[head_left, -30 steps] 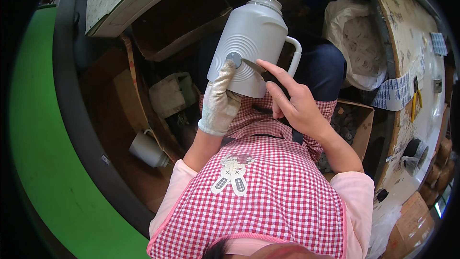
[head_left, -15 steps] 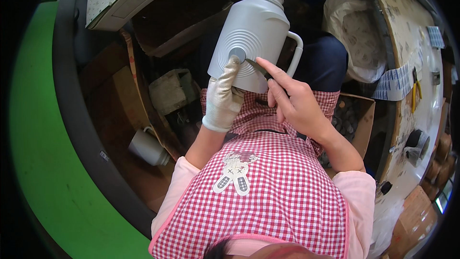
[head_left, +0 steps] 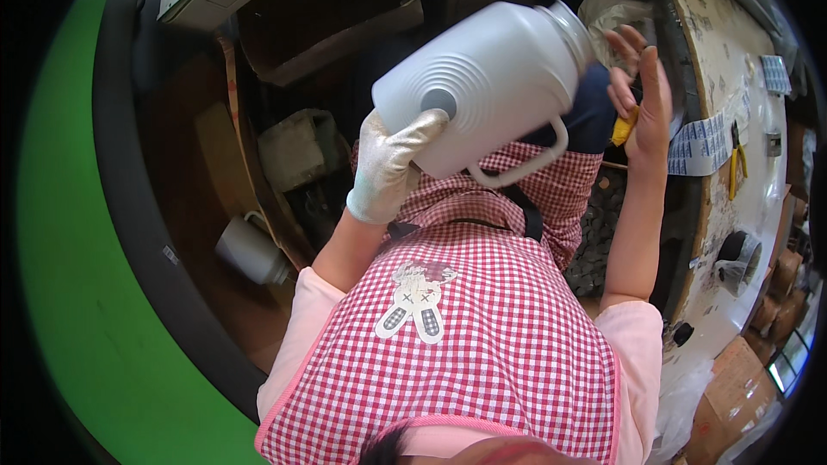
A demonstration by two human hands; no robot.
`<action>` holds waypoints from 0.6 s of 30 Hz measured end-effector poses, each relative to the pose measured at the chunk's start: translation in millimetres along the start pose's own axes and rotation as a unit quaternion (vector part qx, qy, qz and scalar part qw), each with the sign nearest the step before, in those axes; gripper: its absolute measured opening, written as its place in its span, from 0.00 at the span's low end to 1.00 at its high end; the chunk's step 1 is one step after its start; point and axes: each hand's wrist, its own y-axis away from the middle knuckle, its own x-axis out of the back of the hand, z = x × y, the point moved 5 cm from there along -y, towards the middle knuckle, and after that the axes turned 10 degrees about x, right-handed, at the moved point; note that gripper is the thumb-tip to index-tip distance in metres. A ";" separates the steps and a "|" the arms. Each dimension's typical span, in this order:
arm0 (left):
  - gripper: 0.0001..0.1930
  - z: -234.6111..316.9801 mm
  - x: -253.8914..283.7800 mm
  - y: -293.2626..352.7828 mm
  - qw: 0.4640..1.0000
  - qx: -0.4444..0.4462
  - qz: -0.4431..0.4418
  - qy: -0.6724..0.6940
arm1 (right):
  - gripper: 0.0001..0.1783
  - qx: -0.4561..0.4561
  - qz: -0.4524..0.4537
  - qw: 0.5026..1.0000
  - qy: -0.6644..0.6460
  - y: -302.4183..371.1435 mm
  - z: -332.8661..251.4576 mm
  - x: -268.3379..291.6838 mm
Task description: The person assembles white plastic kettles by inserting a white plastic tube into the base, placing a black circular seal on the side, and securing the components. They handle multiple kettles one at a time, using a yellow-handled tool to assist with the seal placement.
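My left hand [head_left: 386, 155], in a white work glove, grips a light grey plastic jug body [head_left: 508, 69] near its base. Its thumb presses by a round dark grey disc [head_left: 439, 103] set in concentric ridges on the side. The jug lies tilted, with its neck toward the upper right and its handle facing down. Just beyond the neck is my bare right hand [head_left: 644, 108], raised with the fingers spread and partly blurred. A yellow piece [head_left: 624, 127], seemingly the handle of the knife, is tucked against its palm; the blade cannot be made out.
A second grey jug [head_left: 252, 250] lies in the cardboard box at left. On the right workbench [head_left: 702, 26] are yellow-handled pliers [head_left: 737, 164], a blue-and-white sheet [head_left: 699, 148] and a tape roll [head_left: 738, 258]. Below it, a box of small grey pieces [head_left: 600, 232] stands near a plastic bag [head_left: 616, 7].
My right hand has drawn the knife away from the disc and moved up and right, fingers opening out. The jug has tipped clockwise in my left hand, its neck swinging right.
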 end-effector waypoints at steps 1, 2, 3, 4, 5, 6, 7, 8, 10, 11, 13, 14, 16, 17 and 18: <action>0.24 0.6 -1.5 1.0 1.000 0.009 -0.013 -0.003 | 0.46 -0.059 -0.036 0.997 -0.034 -0.9 9.1 -1.1; 0.24 2.5 -4.8 2.6 0.999 -0.016 -0.035 -0.023 | 0.51 -0.077 -0.084 0.992 -0.046 1.9 13.6 -6.4; 0.25 3.8 -2.6 2.7 0.999 -0.028 -0.017 -0.039 | 0.52 -0.054 -0.094 0.994 -0.010 4.2 14.1 -8.3; 0.25 2.9 -1.4 2.4 0.998 -0.034 -0.004 -0.058 | 0.53 -0.035 -0.105 0.993 0.030 10.7 14.3 -12.5; 0.26 4.4 1.9 2.3 0.996 -0.051 0.011 -0.076 | 0.53 -0.007 -0.115 0.991 0.066 15.4 13.2 -16.3; 0.27 4.4 3.9 1.0 0.990 -0.070 0.038 -0.115 | 0.54 0.017 -0.098 0.990 0.104 20.6 13.1 -18.9; 0.26 4.0 6.5 0.2 0.988 -0.077 0.051 -0.123 | 0.54 0.050 -0.085 0.989 0.111 20.8 11.1 -21.4; 0.26 4.2 8.5 -0.9 0.985 -0.086 0.061 -0.134 | 0.55 0.099 -0.080 0.985 0.116 21.0 7.9 -24.9; 0.24 4.7 9.5 -2.3 0.980 -0.105 0.064 -0.159 | 0.45 0.185 -0.096 0.967 0.145 12.4 -1.0 -31.3; 0.24 3.2 10.0 -3.8 0.988 -0.088 0.054 -0.118 | 0.40 0.162 -0.093 0.970 0.157 5.5 -0.8 -32.4; 0.23 0.1 7.0 -7.3 0.997 -0.066 0.032 -0.033 | 0.30 0.049 -0.071 0.971 0.223 -6.5 -1.3 -29.8; 0.24 0.1 8.5 -8.0 0.998 -0.049 0.044 -0.016 | 0.21 0.061 -0.029 0.962 0.263 -8.3 -11.3 -28.3; 0.22 1.7 10.7 -7.6 0.995 -0.043 0.076 0.040 | 0.22 0.085 -0.078 0.969 0.221 2.8 -31.7 -41.0; 0.21 3.7 10.3 -5.5 0.993 -0.054 0.080 0.072 | 0.22 0.039 -0.072 0.971 0.223 11.7 -37.2 -43.3; 0.21 4.2 8.0 -4.6 0.994 -0.038 0.073 0.068 | 0.21 0.025 -0.161 0.972 0.168 29.8 -40.3 -61.7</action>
